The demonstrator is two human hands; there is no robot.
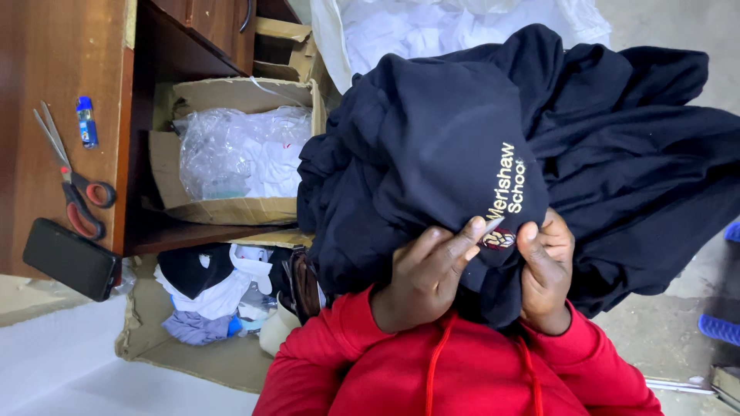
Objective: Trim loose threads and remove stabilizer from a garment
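garment workshop | heaped dark garments (pixel 617 139) | scissors (pixel 73 181) | scrap box (pixel 231 154)

Scissors (pixel 73 189) on desk (pixel 46 69), left

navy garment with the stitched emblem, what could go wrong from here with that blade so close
1. The left hand pinches a small blade right at the embroidered emblem; a slip could nick the navy garment.
2. The right hand grips the cloth just beside the blade, so its thumb could get cut.
3. The garment lies on a loose dark pile that might shift mid-cut.
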